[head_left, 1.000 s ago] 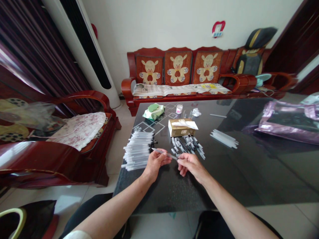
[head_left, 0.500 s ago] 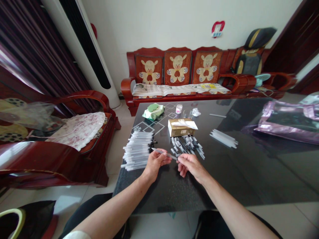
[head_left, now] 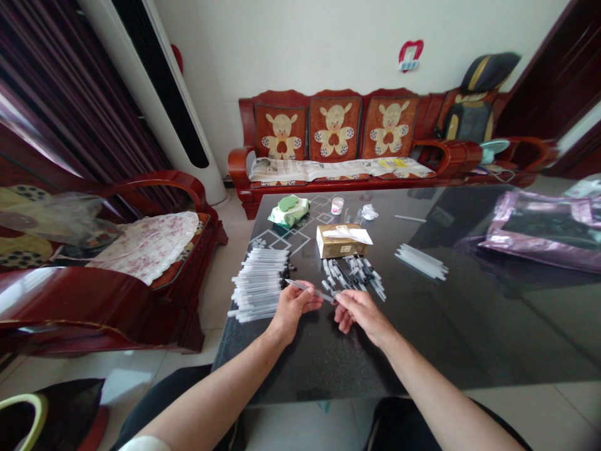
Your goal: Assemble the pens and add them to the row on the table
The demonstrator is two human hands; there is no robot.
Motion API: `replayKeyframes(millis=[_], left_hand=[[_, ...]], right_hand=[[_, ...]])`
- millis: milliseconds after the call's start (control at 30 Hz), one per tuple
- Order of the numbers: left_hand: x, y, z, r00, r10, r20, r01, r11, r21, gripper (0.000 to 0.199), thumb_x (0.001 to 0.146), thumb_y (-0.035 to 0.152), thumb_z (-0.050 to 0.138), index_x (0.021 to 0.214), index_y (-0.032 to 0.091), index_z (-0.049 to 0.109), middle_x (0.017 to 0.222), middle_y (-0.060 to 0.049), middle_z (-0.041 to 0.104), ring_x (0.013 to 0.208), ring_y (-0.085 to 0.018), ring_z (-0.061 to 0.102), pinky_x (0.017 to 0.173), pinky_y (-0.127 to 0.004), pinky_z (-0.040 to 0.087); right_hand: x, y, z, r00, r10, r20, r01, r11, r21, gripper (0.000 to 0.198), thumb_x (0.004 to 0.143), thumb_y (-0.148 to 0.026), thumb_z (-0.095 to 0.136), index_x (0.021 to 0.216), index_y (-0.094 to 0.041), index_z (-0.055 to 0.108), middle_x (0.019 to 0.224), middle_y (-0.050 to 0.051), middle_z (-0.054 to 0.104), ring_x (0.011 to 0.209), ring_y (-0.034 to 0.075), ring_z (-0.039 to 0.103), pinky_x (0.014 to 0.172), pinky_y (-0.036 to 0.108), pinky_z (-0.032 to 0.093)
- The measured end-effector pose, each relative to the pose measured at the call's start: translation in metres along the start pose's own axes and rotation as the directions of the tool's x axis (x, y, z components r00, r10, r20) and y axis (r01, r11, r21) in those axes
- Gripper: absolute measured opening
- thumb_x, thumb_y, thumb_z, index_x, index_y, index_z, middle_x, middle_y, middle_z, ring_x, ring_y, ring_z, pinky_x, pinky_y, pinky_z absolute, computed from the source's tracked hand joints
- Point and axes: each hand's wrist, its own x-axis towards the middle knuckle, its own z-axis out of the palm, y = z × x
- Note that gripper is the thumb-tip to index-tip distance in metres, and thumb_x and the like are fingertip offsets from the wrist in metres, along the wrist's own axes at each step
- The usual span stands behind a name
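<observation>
The left hand (head_left: 298,304) pinched a slim pen (head_left: 325,295) over the table (head_left: 323,369), the right hand (head_left: 355,307) gripping its right end. Black-and-white pieces (head_left: 357,273) lay just beyond, before a tissue box (head_left: 340,249); stacked pens (head_left: 260,285) lay to the left.

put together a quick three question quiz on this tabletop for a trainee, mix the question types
1. Open question: what do the left hand and the right hand hold between them?
2. True or false: the tissue box stands just beyond the pile of small pen parts, seen from the person's side.
3. Fill the gap: seen by the person, the purple-edged bag lies to the ____ of the bundle of white tubes.

Key: 1. A pen; 2. True; 3. Right.
</observation>
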Motion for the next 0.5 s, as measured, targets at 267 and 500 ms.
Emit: replayKeyframes(millis=[267, 500], left_hand=[[-0.0006, -0.0004, 0.0004, 1.0, 0.002, 0.013, -0.002, 1.0, 0.011, 0.029, 0.073, 0.033, 0.071, 0.089, 0.013, 0.057, 0.081, -0.008, 0.068, 0.071, -0.018, 0.066, 0.071, -0.033, 0.053], [-0.0018, 0.0008, 0.0007, 1.0, -0.007, 0.012, 0.007, 1.0, 0.02, 0.031, 0.072, 0.035, 0.071, 0.088, 0.013, 0.058, 0.081, -0.008, 0.068, 0.07, -0.017, 0.066, 0.07, -0.033, 0.053]], right_hand=[[0.0001, 0.0036, -0.001, 0.999, -0.038, 0.028, 0.039, 0.998, -0.045, 0.035, 0.078, -0.048, 0.057, 0.078, -0.013, 0.058, 0.058, 0.002, 0.064, 0.04, 0.011, 0.057, 0.038, 0.02, 0.044], [0.0002, 0.0032, -0.001, 0.998, -0.029, 0.048, 0.03, 0.999, -0.029, 0.036, 0.08, -0.048, 0.055, 0.08, -0.012, 0.058, 0.057, 0.003, 0.064, 0.04, 0.011, 0.057, 0.037, 0.02, 0.044]])
